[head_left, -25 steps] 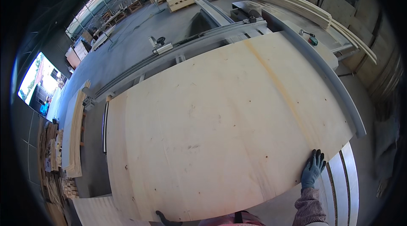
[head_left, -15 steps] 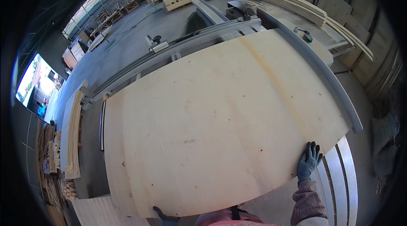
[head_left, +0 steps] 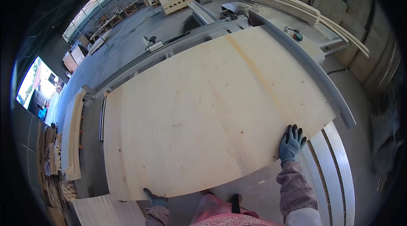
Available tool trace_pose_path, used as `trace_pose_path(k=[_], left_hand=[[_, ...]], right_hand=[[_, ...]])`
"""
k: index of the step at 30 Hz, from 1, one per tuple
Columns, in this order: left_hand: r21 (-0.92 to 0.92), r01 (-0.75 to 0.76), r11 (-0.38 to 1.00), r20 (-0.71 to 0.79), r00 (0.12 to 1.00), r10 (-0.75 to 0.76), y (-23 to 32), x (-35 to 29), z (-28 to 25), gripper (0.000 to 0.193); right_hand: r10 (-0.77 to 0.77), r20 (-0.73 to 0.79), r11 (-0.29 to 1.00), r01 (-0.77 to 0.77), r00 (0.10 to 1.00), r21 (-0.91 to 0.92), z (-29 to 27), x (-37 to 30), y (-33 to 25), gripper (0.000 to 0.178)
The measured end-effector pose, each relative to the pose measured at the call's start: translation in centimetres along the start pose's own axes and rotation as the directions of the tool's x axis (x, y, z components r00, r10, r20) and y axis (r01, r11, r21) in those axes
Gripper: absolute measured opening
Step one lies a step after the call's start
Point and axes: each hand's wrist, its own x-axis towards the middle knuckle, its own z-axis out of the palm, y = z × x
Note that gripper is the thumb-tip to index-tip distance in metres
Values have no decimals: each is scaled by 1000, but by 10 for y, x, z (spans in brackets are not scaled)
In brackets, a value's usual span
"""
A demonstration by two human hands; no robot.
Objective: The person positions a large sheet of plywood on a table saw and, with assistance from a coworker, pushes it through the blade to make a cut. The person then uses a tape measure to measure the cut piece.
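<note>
I am pressing my right hand (head_left: 291, 144), fingers spread flat, on the plywood sheet (head_left: 212, 107) filling mid-frame; my left hand (head_left: 155, 198) is gripping its lower-left edge.

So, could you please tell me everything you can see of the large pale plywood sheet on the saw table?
The large pale plywood sheet lies flat on the grey metal saw table. It is light wood with faint grain and a darker streak toward its far end. The grey-gloved right hand rests flat on its near right corner; the gloved left hand grips its near edge.
</note>
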Motion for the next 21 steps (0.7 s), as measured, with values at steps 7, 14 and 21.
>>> trace_pose_path(k=[7, 14, 21], left_hand=[[-85, -92, 992, -30, 996, 90, 2, -36, 28, 72], [-179, -146, 973, 47, 987, 156, -5, -42, 31, 70], [-198, -127, 972, -2, 992, 129, -8, -23, 21, 65]], right_hand=[[3, -12, 1000, -3, 1000, -27, 8, -1, 2, 43], [35, -11, 999, -35, 999, -40, 6, -2, -2, 43], [32, -26, 999, -32, 999, -4, 8, -4, -5, 43]])
